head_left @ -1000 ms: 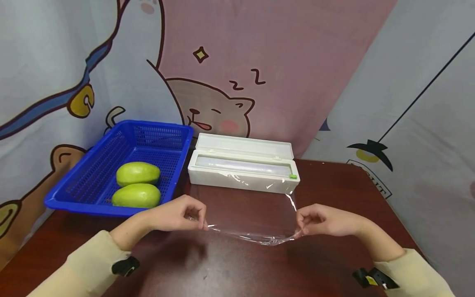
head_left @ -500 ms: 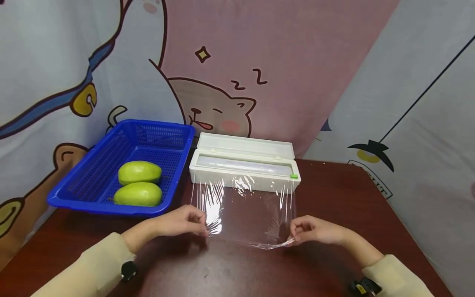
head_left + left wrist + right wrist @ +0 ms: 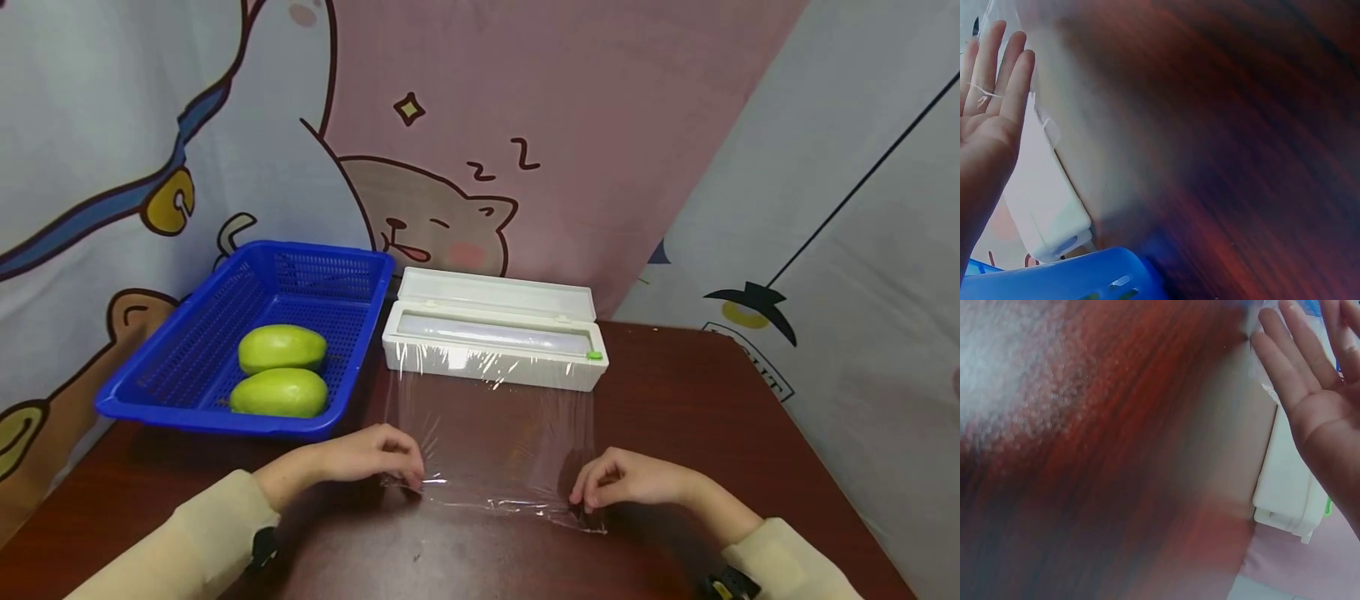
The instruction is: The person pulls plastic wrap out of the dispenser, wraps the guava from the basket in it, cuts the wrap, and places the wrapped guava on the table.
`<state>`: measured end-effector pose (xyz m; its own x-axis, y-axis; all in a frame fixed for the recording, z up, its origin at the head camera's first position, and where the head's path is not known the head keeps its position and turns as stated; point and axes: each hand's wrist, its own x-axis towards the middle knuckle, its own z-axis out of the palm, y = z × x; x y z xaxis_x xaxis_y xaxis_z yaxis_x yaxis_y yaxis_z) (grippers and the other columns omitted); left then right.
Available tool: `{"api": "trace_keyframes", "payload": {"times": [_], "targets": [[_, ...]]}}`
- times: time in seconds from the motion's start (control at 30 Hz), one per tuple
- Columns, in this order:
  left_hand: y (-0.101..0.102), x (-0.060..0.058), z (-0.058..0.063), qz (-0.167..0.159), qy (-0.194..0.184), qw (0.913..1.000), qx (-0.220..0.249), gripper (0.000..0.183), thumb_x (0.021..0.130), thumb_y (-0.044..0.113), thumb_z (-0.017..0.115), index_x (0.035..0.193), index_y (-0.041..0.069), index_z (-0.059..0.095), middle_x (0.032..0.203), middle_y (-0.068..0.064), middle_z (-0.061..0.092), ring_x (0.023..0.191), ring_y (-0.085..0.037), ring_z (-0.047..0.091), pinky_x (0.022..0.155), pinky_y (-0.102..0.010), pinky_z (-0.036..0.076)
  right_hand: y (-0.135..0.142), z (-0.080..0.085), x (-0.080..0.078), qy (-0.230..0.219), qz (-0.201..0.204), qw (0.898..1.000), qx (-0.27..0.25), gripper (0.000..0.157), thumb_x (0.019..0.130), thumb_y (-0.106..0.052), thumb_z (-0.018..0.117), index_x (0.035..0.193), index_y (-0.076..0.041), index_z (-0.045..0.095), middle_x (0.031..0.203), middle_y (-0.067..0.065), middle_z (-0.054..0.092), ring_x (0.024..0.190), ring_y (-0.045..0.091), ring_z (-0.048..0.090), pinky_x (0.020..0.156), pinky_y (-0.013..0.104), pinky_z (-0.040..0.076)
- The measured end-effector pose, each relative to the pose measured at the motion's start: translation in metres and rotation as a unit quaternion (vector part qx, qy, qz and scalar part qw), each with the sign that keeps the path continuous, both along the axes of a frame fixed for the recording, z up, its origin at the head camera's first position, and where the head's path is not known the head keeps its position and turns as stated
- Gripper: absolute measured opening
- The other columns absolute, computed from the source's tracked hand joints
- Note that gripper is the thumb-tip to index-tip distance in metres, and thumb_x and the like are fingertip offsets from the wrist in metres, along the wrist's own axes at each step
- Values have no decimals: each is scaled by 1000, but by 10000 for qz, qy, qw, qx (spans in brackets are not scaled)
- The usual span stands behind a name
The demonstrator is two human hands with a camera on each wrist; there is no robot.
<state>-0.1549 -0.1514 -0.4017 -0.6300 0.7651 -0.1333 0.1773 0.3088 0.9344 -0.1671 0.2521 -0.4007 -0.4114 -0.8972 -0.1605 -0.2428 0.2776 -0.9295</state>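
Note:
A clear sheet of plastic wrap (image 3: 487, 442) stretches from a white wrap dispenser (image 3: 487, 364) toward the front of the table, low over the wood. My left hand (image 3: 375, 454) touches its front left corner with the fingertips pointing down. At the front right corner, my right hand (image 3: 630, 479) touches the film, and a crinkled bit of edge sticks out past the fingers. Both wrist views show the fingers of the left hand (image 3: 991, 106) and the right hand (image 3: 1316, 394) fairly straight. The dispenser's lid is up, showing the roll (image 3: 487, 332) inside.
A blue basket (image 3: 210, 422) stands left of the dispenser with two green oval fruits (image 3: 279, 393) in it. A green slider (image 3: 594, 356) sits at the dispenser's right end. Behind the brown table (image 3: 480, 567) hangs a printed curtain (image 3: 600, 125).
Both hands have moved down and toward the front, drawing the wrap further out and lowering it to the table. The right hand has shifted slightly left. Their pinch on the film's corners has loosened.

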Motion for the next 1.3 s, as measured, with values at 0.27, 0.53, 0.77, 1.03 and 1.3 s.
{"api": "trace_keyframes", "payload": {"times": [0.27, 0.53, 0.77, 1.03, 1.3], "targets": [[-3, -1, -8, 111, -293, 9995, -77, 33, 96, 16, 46, 111, -10, 59, 99, -25, 66, 92, -28, 65, 80, -38, 56, 4, -10, -1, -689, -556, 9958, 228, 27, 92, -3, 50, 109, 18, 55, 97, 32, 61, 88, 8, 65, 76, 28, 56], [-4, -1, -5, 158, 185, 9989, -405, 26, 92, 17, 54, 107, -3, 63, 92, -15, 67, 84, -16, 61, 72, -28, 55, 7, -3, -2, -607, -696, 9955, 219, 28, 88, 1, 51, 111, 18, 52, 97, 35, 59, 85, 7, 65, 73, 30, 57], [-4, -5, 8, 149, 602, 9976, -299, 27, 92, 16, 55, 108, -5, 62, 89, -20, 66, 83, -18, 61, 73, -27, 53, 8, 4, -6, -237, -1144, 9931, 104, 29, 93, -4, 50, 111, 19, 52, 96, 39, 57, 84, 11, 66, 71, 36, 57], [5, 1, 24, 158, 762, 9968, -162, 31, 92, 20, 58, 111, -3, 61, 97, -20, 67, 87, -16, 62, 79, -27, 52, 8, 3, -6, 728, -2435, 9671, 89, 26, 93, -8, 55, 105, 14, 57, 90, 23, 65, 77, 9, 65, 65, 34, 57], [11, 3, 53, 145, 1266, 9918, 35, 24, 91, 17, 58, 110, 3, 63, 103, -12, 67, 94, -11, 62, 87, -25, 51, -9, 7, 0, 3315, -3751, 8657, 30, 25, 81, -8, 70, 104, -1, 64, 99, 9, 65, 89, 5, 57, 76, 16, 47]]}}
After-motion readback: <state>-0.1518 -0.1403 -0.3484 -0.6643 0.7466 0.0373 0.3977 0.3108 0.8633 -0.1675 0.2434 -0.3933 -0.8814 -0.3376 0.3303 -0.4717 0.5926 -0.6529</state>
